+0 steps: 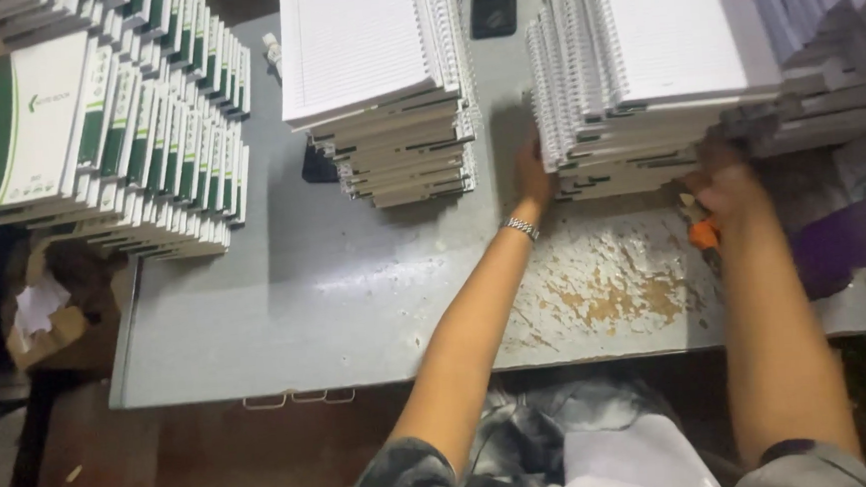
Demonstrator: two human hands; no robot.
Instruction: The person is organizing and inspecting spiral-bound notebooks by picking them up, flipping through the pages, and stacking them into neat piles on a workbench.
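Both hands on the right notebook stack (643,80).
Left hand (531,172) pressed flat against stack's left side, right hand (725,180) at its lower right corner; grip there blurred, can't tell. Stack sits on grey table (287,313), just right of middle stack (383,86).
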